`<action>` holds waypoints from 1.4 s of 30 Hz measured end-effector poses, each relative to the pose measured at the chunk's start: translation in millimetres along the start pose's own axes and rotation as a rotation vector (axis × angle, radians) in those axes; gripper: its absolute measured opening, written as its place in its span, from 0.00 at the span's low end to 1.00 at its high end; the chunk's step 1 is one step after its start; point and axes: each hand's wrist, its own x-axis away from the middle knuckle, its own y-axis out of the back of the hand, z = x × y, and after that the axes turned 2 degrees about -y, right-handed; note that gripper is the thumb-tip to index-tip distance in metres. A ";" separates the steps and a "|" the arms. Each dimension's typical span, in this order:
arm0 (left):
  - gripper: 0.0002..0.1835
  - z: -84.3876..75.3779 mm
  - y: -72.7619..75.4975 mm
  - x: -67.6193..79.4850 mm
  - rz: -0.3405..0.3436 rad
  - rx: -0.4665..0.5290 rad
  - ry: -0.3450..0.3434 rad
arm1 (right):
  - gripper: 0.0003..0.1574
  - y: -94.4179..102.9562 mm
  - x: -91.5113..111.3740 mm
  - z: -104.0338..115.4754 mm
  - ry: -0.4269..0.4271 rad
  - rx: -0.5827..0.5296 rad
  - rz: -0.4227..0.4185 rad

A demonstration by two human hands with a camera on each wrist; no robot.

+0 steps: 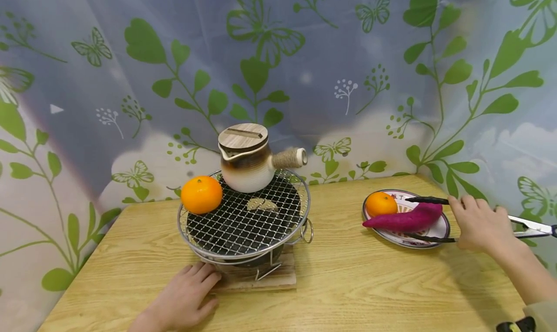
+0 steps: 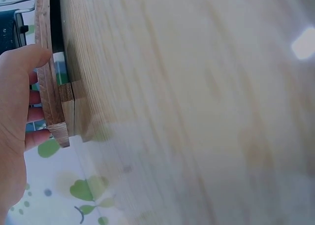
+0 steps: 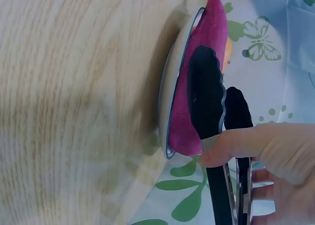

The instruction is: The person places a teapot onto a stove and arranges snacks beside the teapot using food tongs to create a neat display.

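Note:
My right hand (image 1: 483,225) grips a pair of tongs (image 1: 428,200) with black tips. Its spread arms lie on either side of a purple sweet potato (image 1: 404,221), which rests on a small patterned plate (image 1: 443,231) beside a mandarin (image 1: 381,204). In the right wrist view, one black tip overlaps the sweet potato (image 3: 184,131). My left hand (image 1: 184,293) holds the left edge of a wooden board (image 1: 278,276) under a round grill (image 1: 243,245). The left wrist view shows the thumb and fingers at the board's edge (image 2: 51,97).
On the grill's wire mesh stand a clay teapot (image 1: 248,170) with a wooden lid and a rope-wrapped side handle, and another mandarin (image 1: 201,194). A ring hangs at the grill's right side. Behind the wooden table (image 1: 339,274) hangs a leaf-and-butterfly patterned cloth (image 1: 304,80).

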 end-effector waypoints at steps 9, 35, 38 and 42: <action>0.22 0.2 -1.7 0.4 -0.016 0.008 -0.006 | 0.53 -7.9 -2.6 -0.2 0.023 0.010 -0.044; 0.22 0.2 -1.5 -1.2 -0.039 0.016 -0.012 | 0.45 1.2 -4.8 14.8 0.071 0.017 -0.117; 0.22 0.2 -1.5 -1.1 -0.038 0.016 -0.011 | 0.46 2.1 -5.6 17.1 0.064 -0.008 -0.099; 0.22 0.5 -2.1 -0.8 -0.038 0.016 -0.015 | 0.48 0.7 -5.9 20.2 0.054 -0.041 -0.075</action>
